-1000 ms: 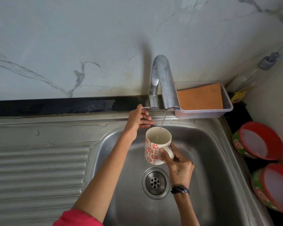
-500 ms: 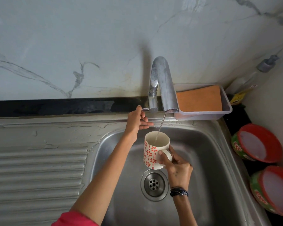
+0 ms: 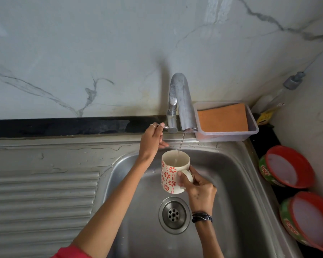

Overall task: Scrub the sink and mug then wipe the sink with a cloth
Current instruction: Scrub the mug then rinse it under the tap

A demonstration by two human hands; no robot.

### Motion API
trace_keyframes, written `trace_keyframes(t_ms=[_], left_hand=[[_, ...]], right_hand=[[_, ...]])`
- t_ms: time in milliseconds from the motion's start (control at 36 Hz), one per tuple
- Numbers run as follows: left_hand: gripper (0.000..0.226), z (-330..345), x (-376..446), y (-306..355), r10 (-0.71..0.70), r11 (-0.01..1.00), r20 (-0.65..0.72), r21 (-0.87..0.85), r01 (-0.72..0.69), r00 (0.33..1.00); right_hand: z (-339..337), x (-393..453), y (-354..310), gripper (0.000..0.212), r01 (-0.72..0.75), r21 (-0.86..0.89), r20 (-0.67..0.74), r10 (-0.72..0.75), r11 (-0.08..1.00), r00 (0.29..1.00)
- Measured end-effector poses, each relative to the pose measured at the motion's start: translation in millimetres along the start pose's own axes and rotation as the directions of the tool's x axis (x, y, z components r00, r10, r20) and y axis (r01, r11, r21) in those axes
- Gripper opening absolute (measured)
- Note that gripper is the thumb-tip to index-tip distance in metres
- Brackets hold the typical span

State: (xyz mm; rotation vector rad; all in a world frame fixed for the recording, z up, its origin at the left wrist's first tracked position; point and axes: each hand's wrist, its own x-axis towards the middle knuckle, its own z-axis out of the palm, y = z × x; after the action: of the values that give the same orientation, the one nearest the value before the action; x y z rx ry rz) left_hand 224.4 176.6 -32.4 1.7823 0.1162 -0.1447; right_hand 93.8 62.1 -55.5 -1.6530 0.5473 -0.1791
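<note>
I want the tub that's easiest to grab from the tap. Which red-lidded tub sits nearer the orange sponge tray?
The upper tub, farther from the camera; the lower tub lies toward the frame's bottom edge, farther from the tray.

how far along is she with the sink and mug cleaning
Done: nothing can be confirmed; the sink is wet, but no suds show.
In hand: the right hand holds the mug by its handle under a thin stream from the tap, while the left hand grips the tap lever.
Left: the wipe, it seems; the orange cloth lies in its clear tray.
</note>
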Motion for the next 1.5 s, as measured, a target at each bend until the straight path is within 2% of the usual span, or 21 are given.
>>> trace_keyframes(t_ms=[56, 167, 306, 361, 417, 472, 556, 611, 667, 694, 778, 889, 944, 1028, 1111, 1139, 1194, 1250, 1306, 1417, 1500], left_hand=[[0.024, 3, -2, 11, 0.131, 0.973, 0.003, 0.191, -0.129, 0.991], [0.020, 11, -2, 32, 0.284, 0.779, 0.066, 0.566, -0.270, 0.957], [0.029, 5, -4, 37, 0.316, 0.672, 0.131, 0.668, -0.319, 0.940], [0.028, 1, -5, 29, 0.310, 0.670, 0.183, 0.654, -0.351, 0.933], [0.028, -2, -7, 9, 0.251, 0.613, 0.299, 0.687, -0.390, 0.921], [0.027, -6, -16, -18, 0.117, 0.535, 0.412, 0.740, -0.407, 0.904], [0.026, -20, -40, -60, -0.131, 0.437, 0.526, 0.791, -0.427, 0.840], [0.037, -36, -55, -84, -0.276, 0.243, 0.562, 0.826, -0.509, 0.780], [0.042, -54, -66, -102, -0.345, 0.025, 0.534, 0.827, -0.562, 0.771], [0.042, -62, -70, -107, -0.350, -0.024, 0.506, 0.837, -0.547, 0.789], [0.043, -81, -80, -113, -0.344, -0.119, 0.460, 0.843, -0.524, 0.818], [0.044, -90, -101, -112, -0.360, -0.238, 0.450, 0.802, -0.548, 0.817], [0.038, -90, -114, -108, -0.422, -0.238, 0.420, 0.804, -0.546, 0.803], [0.033, -89, -140, -113, -0.528, -0.171, 0.353, 0.847, -0.504, 0.772], [0.036, -83, -162, -114, -0.602, 0.002, 0.346, 0.902, -0.432, 0.720], [0.038, -79, -170, -112, -0.658, 0.038, 0.328, 0.914, -0.405, 0.678], [0.044, -73, -181, -109, -0.749, 0.186, 0.355, 0.923, -0.337, 0.559], [0.048, -69, -188, -112, -0.784, 0.325, 0.414, 0.909, -0.261, 0.463], [0.047, -68, -192, -116, -0.776, 0.380, 0.425, 0.905, -0.192, 0.466], [0.045, -63, -195, -112, -0.733, 0.383, 0.399, 0.912, -0.151, 0.551], [0.043, -53, -199, -104, -0.723, 0.413, 0.416, 0.900, -0.138, 0.552]], right_hand=[[0, 0, -2, 0.031, 0.007, -0.011, 0.005, -0.006, 1.000, 1.000], [-2, -3, -5, 0.028, 0.015, -0.001, 0.019, -0.015, 1.000, 1.000], [-10, -13, -7, 0.025, -0.010, -0.026, 0.004, 0.010, 1.000, 1.000], [-17, -16, -1, 0.019, -0.039, -0.142, 0.009, 0.041, 0.989, 0.999], [-27, -13, 6, 0.004, -0.056, -0.386, 0.037, 0.076, 0.921, 0.996], [-36, -7, 8, 0.011, -0.042, -0.596, 0.087, 0.116, 0.802, 0.989], [-39, 10, -1, 0.026, 0.045, -0.791, 0.196, 0.183, 0.610, 0.963], [-31, 23, -11, 0.035, 0.196, -0.889, 0.291, 0.181, 0.415, 0.939], [-15, 31, -21, 0.036, 0.368, -0.899, 0.410, 0.156, 0.238, 0.899], [-4, 33, -24, 0.035, 0.447, -0.878, 0.471, 0.150, 0.169, 0.869], [32, 24, -31, 0.032, 0.662, -0.749, 0.659, 0.131, 0.024, 0.741], [60, -8, -34, 0.032, 0.871, -0.486, 0.865, 0.101, -0.070, 0.491], [61, -26, -33, 0.033, 0.919, -0.385, 0.911, 0.126, -0.088, 0.394], [48, -43, -26, 0.033, 0.935, -0.353, 0.924, 0.150, -0.021, 0.352], [17, -46, -16, 0.035, 0.861, -0.465, 0.883, 0.179, 0.207, 0.433], [4, -45, -12, 0.036, 0.811, -0.506, 0.862, 0.203, 0.293, 0.464], [-22, -42, -5, 0.037, 0.726, -0.550, 0.835, 0.238, 0.413, 0.497], [-41, -39, -3, 0.035, 0.679, -0.581, 0.812, 0.269, 0.449, 0.517], [-53, -35, -8, 0.035, 0.683, -0.621, 0.784, 0.305, 0.385, 0.540], [-51, -31, -25, 0.033, 0.763, -0.636, 0.751, 0.324, 0.119, 0.575], [-39, -43, -36, 0.029, 0.817, -0.576, 0.777, 0.293, -0.025, 0.557]])
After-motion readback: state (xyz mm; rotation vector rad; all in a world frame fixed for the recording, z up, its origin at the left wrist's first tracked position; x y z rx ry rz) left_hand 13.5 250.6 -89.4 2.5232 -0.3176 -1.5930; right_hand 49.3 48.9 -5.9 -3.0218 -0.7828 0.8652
